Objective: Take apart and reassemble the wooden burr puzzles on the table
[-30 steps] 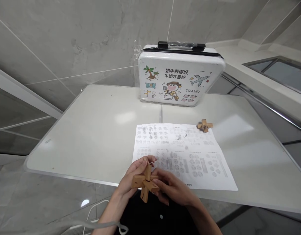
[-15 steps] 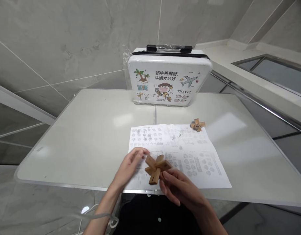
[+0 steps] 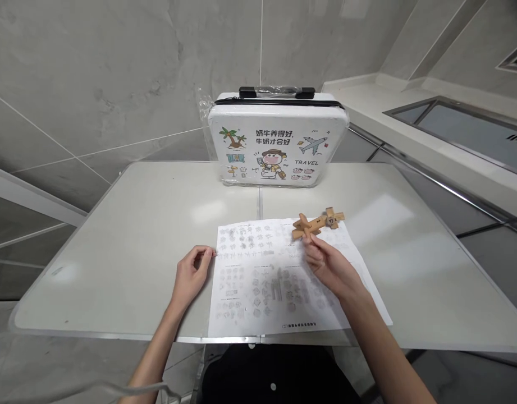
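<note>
My right hand (image 3: 328,264) pinches a wooden interlocking puzzle (image 3: 305,226) above the far part of a printed paper sheet (image 3: 241,283). The puzzle's crossed wooden bars stick out several ways, and one bears a "2". Beside it, at the sheet's far right corner, is a second wooden puzzle (image 3: 332,219), cross-shaped and marked in black; the two overlap in view, and I cannot tell whether they touch. At the sheet's left edge, my left hand (image 3: 194,270) has thumb and forefinger closed together on the paper's border.
A white hard case (image 3: 279,157) with cartoon prints and black handle mounts stands upright at the back of the pale folding table (image 3: 136,241). Behind it is a grey tiled wall (image 3: 115,67). To the right runs a white ledge (image 3: 367,98). A cable (image 3: 127,387) crosses the lower left.
My right hand has carried the wooden puzzle from the near edge of the sheet to beside the second puzzle. My left hand has moved away from it to the sheet's left edge.
</note>
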`<state>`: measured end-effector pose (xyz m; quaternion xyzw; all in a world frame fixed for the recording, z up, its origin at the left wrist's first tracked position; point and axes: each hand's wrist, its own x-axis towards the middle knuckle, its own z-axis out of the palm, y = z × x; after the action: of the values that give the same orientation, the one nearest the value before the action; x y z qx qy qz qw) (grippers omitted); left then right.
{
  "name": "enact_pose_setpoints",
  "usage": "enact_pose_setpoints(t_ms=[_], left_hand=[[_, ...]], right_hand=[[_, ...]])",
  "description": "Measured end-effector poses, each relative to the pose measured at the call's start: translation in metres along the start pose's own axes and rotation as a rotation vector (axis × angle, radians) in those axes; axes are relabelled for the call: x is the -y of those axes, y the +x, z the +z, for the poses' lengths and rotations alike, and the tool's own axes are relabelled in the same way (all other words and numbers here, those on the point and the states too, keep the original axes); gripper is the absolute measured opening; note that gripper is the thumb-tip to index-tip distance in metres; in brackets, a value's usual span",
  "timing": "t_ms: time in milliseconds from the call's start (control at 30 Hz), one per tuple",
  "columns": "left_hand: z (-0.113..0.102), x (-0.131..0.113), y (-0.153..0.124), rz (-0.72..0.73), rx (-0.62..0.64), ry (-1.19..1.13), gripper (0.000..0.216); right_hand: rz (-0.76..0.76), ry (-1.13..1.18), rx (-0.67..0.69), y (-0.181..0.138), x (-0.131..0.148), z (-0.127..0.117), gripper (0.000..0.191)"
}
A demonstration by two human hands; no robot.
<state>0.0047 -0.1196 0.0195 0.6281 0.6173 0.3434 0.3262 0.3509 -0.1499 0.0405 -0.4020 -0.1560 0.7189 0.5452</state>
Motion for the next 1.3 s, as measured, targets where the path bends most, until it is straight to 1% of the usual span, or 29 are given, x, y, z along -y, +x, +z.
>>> enact_pose_setpoints(t_ms=[100,233,300,433,633,733,800,833,900,1033,1133,1200,1300], left_hand=[[-0.001,-0.003,-0.003,0.006,0.0,0.014,0.033],[-0.002,-0.005,-0.003,0.002,0.009,0.027,0.034],[-0.001,-0.004,-0.002,-0.001,0.01,0.038,0.034],[-0.001,-0.001,-0.002,0.005,0.012,0.05,0.034],[-0.002,-0.001,-0.003,0.019,0.009,0.08,0.034],[-0.002,-0.002,-0.003,0.022,0.006,0.088,0.035],[-0.002,-0.002,-0.003,0.022,0.008,0.09,0.035],[-0.003,-0.001,-0.003,0.023,0.009,0.091,0.035],[-0.002,0.0,-0.003,0.029,0.011,0.092,0.035],[-0.002,0.001,-0.002,0.037,0.013,0.104,0.034],[-0.003,-0.001,0.0,0.036,0.045,0.128,0.034],[-0.004,-0.002,0.004,0.043,0.075,0.142,0.036],[-0.007,-0.004,0.012,0.065,0.113,0.164,0.038]], right_hand=[[-0.021,0.128,-0.024,0.02,0.009,-0.006,0.01],[0.037,0.319,-0.042,0.042,0.016,-0.013,0.017],[0.054,0.366,-0.062,0.049,0.018,-0.016,0.02],[0.039,0.314,-0.094,0.058,0.024,-0.021,0.018],[0.024,0.281,-0.095,0.065,0.028,-0.023,0.017],[0.015,0.232,-0.074,0.056,0.023,-0.024,0.01],[0.011,0.214,-0.075,0.043,0.017,-0.026,0.005],[0.003,0.176,-0.076,0.034,0.013,-0.027,0.005],[-0.009,0.049,-0.091,0.014,0.005,-0.029,0.012],[-0.118,-0.392,-0.155,-0.021,-0.013,-0.038,0.031],[-0.212,-0.663,-0.19,-0.034,-0.027,-0.047,0.043],[-0.237,-0.76,-0.196,-0.038,-0.036,-0.053,0.046],[-0.254,-0.823,-0.188,-0.04,-0.045,-0.058,0.045]])
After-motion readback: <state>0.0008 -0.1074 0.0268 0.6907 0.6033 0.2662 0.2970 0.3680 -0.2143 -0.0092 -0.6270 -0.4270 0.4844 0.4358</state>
